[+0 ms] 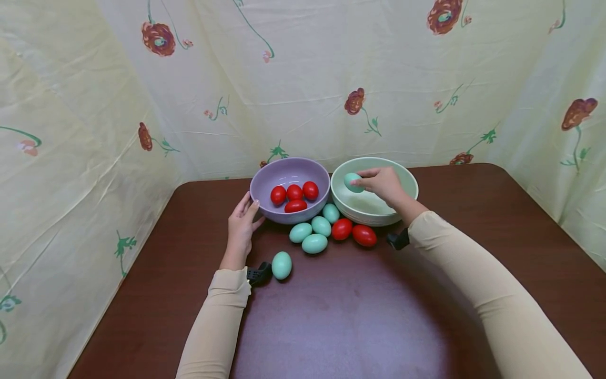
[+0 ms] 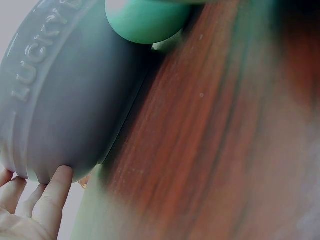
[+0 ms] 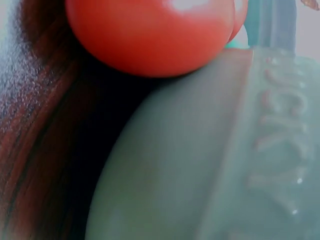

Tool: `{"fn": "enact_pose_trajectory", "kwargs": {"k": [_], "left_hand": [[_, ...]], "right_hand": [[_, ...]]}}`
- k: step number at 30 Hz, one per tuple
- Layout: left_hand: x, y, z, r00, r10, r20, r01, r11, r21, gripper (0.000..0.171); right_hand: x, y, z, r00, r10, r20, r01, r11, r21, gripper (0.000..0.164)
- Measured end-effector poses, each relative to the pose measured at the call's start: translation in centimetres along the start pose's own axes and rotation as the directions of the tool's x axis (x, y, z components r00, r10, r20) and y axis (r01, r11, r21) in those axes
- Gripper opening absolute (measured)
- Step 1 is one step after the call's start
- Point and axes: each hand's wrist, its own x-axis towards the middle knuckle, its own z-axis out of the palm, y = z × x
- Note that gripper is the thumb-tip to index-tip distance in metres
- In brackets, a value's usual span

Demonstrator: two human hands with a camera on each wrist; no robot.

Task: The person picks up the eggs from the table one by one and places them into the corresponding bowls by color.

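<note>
Nearest on the brown table (image 1: 350, 316), a lone green egg (image 1: 281, 265) lay beside the left wrist. Beyond it clustered four green eggs (image 1: 314, 243) and two red eggs (image 1: 364, 236), before the bowls. The left hand (image 1: 240, 226) gripped the side of the purple bowl (image 1: 284, 171), which held four more red ones. The right hand (image 1: 383, 184) reached over the pale green bowl (image 1: 374, 205), its grip pinching a green egg (image 1: 351, 183) — at the fingertips, over the bowl's left part. Behind hung a flowered cloth (image 1: 303, 105).
</note>
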Motion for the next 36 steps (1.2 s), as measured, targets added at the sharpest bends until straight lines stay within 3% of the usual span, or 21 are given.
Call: {"fn": "enact_pose_trajectory", "kwargs": {"k": [23,36], "left_hand": [[0.4,-0.4,0.2,1.0,0.013,-0.02,-0.012,1.0,0.011,0.058],[0.3,-0.3,0.1,0.999,0.015,-0.032,-0.014,1.0,0.018,0.058]], "right_hand": [[1.9,2.1,0.1,0.998,0.025,-0.058,-0.032,0.992,-0.126,0.049],[2.4,2.1,0.5,0.997,0.07,-0.024,-0.073,0.983,-0.166,0.048]]}}
